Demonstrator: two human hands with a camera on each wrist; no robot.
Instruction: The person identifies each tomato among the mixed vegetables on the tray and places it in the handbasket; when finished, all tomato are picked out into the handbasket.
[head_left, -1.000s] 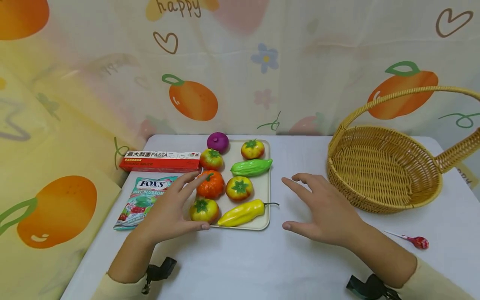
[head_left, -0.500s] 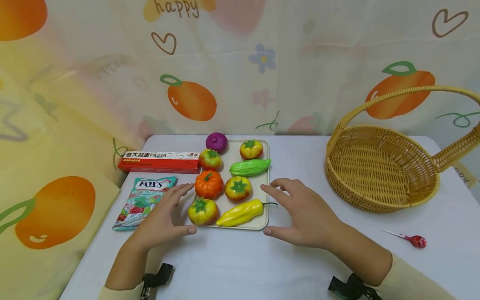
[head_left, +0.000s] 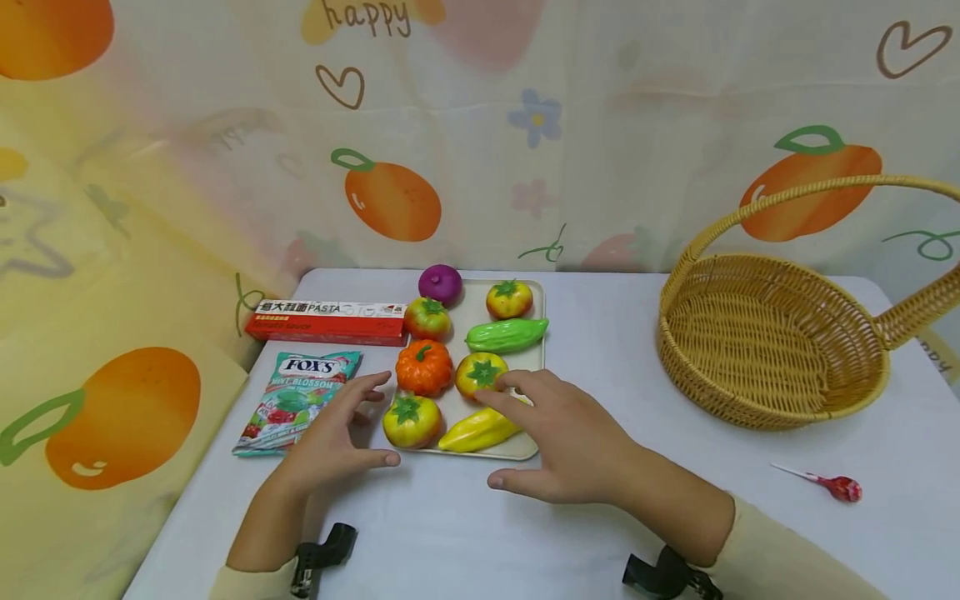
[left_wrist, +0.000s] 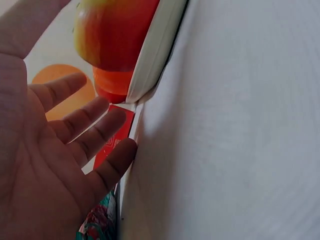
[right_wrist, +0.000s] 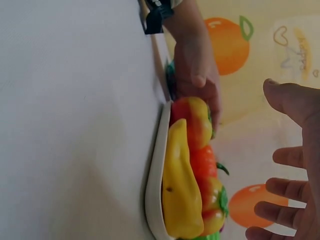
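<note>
My left hand (head_left: 341, 442) hovers at the front left corner of a cream tray (head_left: 474, 298), fingers spread and holding nothing. Right beside its fingertips is a yellow-red tomato (head_left: 412, 422). My right hand (head_left: 573, 442) hangs over the tray's front right corner, relaxed, covering the stem of a yellow pepper (head_left: 472, 431). Its fingertips overlap another tomato (head_left: 478, 372) in the head view; the right wrist view has them apart from the produce. An orange pumpkin (head_left: 424, 368), a green bumpy vegetable (head_left: 507, 335), a purple onion (head_left: 441, 285) and more tomatoes fill the tray.
Left of the tray lie a red pasta box (head_left: 330, 323) and a teal FOX'S candy bag (head_left: 300, 400). A wicker basket (head_left: 772, 333) with a tall handle stands at the right, with a wrapped lollipop (head_left: 843, 489) in front. A printed curtain (head_left: 615, 167) hangs behind.
My right hand has moved left, from beside the tray to over the pepper's stem end. My left hand has drawn back slightly from the pumpkin and front tomato.
</note>
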